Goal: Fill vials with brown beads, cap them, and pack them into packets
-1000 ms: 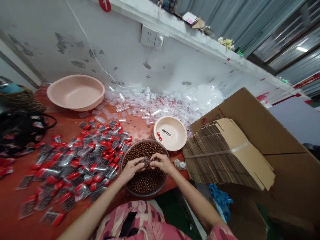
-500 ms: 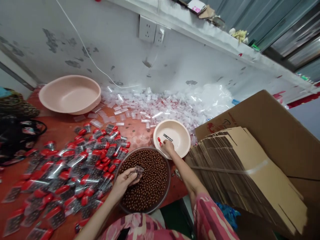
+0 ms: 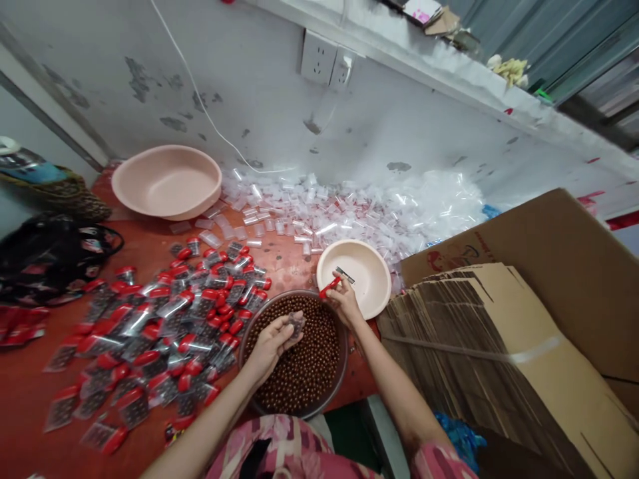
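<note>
Above a large bowl of brown beads (image 3: pixel 309 372), my left hand (image 3: pixel 274 342) holds a small clear container (image 3: pixel 295 325) with dark beads inside. My right hand (image 3: pixel 344 303) pinches a red cap (image 3: pixel 329 287) at the near left rim of a cream bowl (image 3: pixel 374 279). A small dark strip (image 3: pixel 344 275) lies in that bowl. To the left, a heap of filled containers with red caps (image 3: pixel 174 309) spreads over the red table (image 3: pixel 30 406).
Many empty clear containers (image 3: pixel 349 206) lie along the wall. A pink basin (image 3: pixel 167 179) stands at the back left, near a black bag (image 3: pixel 50 256). Flattened cardboard (image 3: pixel 464 332) and a large carton (image 3: pixel 559 253) stand at the right.
My right hand has risen from inside the cream bowl with a red cap in its fingers. My left hand still holds its container, slightly higher. The view has shifted left.
</note>
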{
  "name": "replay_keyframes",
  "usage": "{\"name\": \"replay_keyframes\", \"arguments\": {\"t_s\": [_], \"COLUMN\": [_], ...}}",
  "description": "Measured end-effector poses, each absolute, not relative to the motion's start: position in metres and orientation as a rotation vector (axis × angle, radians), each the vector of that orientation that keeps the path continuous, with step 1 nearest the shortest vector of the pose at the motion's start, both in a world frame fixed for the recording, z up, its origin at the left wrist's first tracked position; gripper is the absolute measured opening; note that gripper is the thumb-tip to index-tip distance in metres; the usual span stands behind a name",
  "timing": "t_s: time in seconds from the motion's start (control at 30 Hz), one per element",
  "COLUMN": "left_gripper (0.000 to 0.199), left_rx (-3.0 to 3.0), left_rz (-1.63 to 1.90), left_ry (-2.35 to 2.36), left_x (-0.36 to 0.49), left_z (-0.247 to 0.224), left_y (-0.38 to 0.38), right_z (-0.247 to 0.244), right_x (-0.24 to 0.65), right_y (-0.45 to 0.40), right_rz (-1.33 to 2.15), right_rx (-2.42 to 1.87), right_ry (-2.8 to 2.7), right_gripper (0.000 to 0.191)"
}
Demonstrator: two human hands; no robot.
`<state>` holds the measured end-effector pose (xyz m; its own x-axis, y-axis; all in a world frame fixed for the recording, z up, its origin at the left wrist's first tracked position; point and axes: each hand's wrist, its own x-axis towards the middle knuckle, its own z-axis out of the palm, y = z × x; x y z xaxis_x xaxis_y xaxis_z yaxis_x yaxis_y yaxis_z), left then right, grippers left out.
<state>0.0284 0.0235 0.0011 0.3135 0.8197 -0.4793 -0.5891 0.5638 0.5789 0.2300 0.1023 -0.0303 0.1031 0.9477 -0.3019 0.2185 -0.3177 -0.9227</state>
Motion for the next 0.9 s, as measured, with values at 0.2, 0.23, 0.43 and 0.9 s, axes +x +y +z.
{"name": "replay_keyframes", "arguments": {"t_s": [0.2,0.23,0.43,0.9], "left_gripper": [0.025,0.025,0.028,0.024], "left_rx": [0.269,0.268,0.381,1.09], "left_rz": [1.047,1.065,1.045,0.992], "left_ry": [0.753,0.764,0.842,1.113], "left_x": [0.037,0.035,0.024,-0.013], "left_z": [0.016,0.016,0.02,0.024], "left_y": [0.02,0.018,0.006,-0.012], "right_z": [0.005,0.009,0.024,0.08], "right_x": [0.186,0.183,0.178,0.165], "right_y": [0.037,0.03,0.0,-0.003], "right_rz": [1.168,1.127,0.992,0.841], "right_rx": [-1.265,-1.273,-1.379,-1.289], "right_ry": [-1.194,-1.254,-1.582,-1.907], "right_gripper": [0.015,0.012,0.012,0.025]}}
